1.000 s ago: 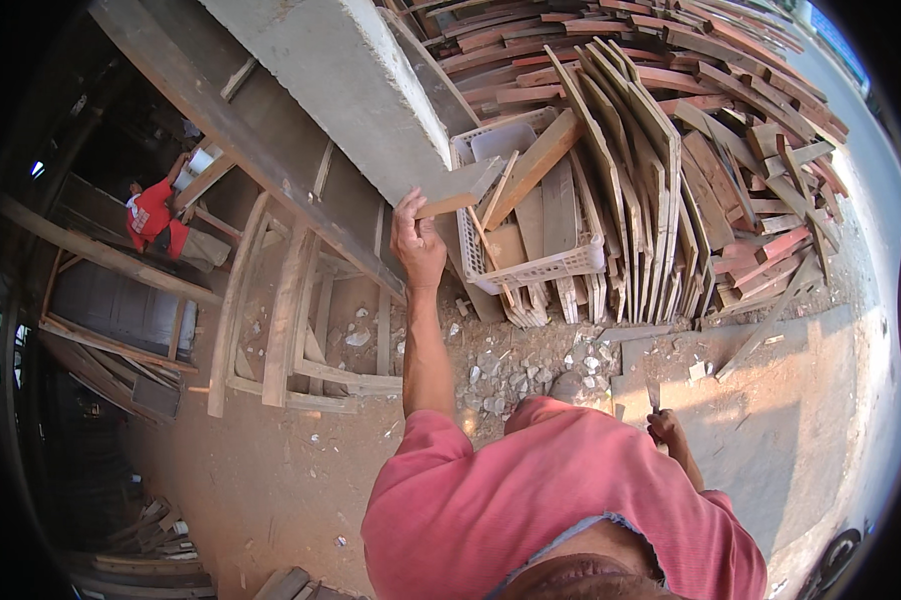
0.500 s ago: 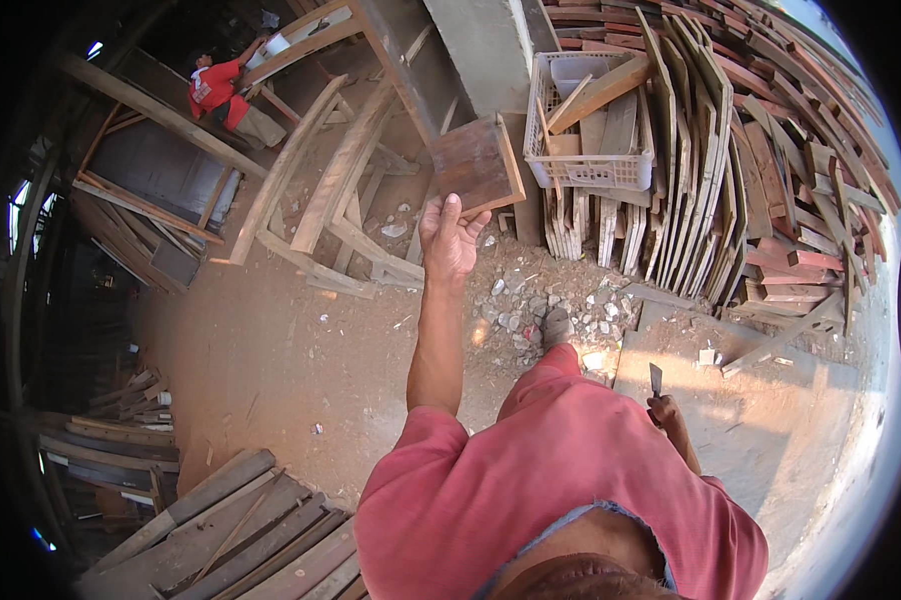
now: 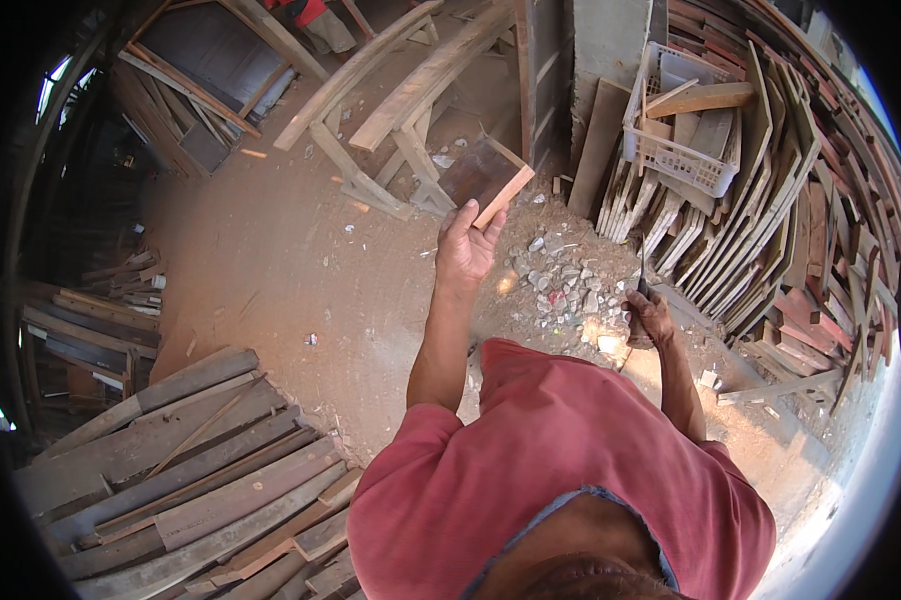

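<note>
My left hand [image 3: 465, 250] grips the near edge of a small wooden board [image 3: 481, 182] and holds it up in front of me, thumb on top. The board has a dark brown face and a paler, reddish cut edge toward the right. To the right, my right hand [image 3: 653, 320] is closed around the dark handle of a putty knife [image 3: 643, 268]. Its thin blade points away from me and shows nearly edge-on. The knife and the board are apart.
Wooden trestles [image 3: 411, 95] stand ahead on the dirt floor. A white plastic crate [image 3: 686, 165] with wood offcuts rests against leaning boards [image 3: 771, 200]. Stones [image 3: 561, 280] lie on the ground. Stacked planks [image 3: 201, 450] fill the lower left. Another person [image 3: 321, 25] is at the far top.
My right hand has come forward with the putty knife. The board has tilted, so its cut edge faces me more. The view has turned, and the other person is now mostly out of it.
</note>
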Demonstrator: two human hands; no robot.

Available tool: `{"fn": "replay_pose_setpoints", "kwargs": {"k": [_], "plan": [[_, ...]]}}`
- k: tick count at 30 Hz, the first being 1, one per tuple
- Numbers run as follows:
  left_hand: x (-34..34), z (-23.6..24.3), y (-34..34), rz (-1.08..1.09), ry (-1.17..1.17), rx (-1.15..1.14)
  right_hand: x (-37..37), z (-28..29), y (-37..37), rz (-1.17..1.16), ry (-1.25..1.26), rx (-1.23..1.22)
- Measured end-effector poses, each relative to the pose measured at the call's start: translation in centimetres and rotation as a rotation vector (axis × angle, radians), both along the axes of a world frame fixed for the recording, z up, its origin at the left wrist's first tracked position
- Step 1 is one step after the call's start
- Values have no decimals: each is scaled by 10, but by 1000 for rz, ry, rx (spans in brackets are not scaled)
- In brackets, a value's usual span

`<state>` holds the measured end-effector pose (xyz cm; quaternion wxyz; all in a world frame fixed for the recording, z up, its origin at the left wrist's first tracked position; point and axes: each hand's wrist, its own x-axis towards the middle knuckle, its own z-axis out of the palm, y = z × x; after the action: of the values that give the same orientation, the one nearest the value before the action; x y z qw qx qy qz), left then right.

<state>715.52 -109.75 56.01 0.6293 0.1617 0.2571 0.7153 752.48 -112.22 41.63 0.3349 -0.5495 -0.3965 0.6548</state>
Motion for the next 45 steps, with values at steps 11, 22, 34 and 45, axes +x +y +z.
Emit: {"fn": "replay_pose_setpoints", "kwargs": {"k": [11,22,34,45], "plan": [[-136,-40,-111,224,377,-19,-338,99,54,350,416,181],[-325,-48,-200,416,107,-48,-557,83,10,944,210,148],[-418,-68,-180,958,556,-503,-710,123,49,1266,-40,620],[-527,-83,-86,984,526,-541,-833,93,149,1454,-143,707]]}}
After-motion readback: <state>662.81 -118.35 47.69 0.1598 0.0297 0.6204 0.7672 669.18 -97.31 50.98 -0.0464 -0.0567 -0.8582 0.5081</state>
